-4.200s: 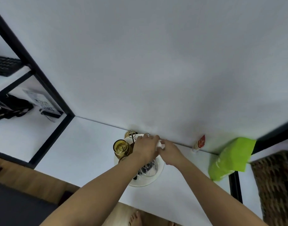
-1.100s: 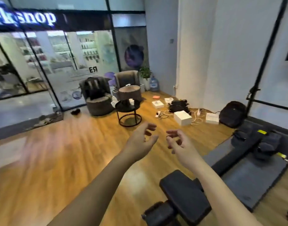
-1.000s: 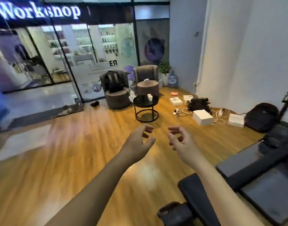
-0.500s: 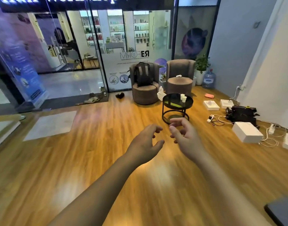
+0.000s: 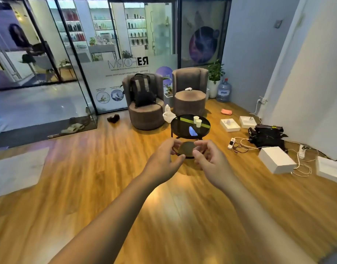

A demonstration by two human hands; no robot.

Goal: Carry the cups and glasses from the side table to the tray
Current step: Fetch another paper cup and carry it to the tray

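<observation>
White paper cups (image 5: 197,120), contents unseen, stood touching on a round black side table (image 5: 183,128); the left hand (image 5: 164,161) and right hand (image 5: 211,161) hovered empty, fingers loosely curled.

View now faces the side table (image 5: 190,128) head-on — nearer than before; both empty hands overlap its base.

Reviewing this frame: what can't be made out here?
Head view only.
- Tray: outside the frame.
- Cups on the side table: too small to tell full or empty.
- Table's lower shelf: partly hidden by the left hand and right hand.
- Far glasses, if any: none discernible.
</observation>
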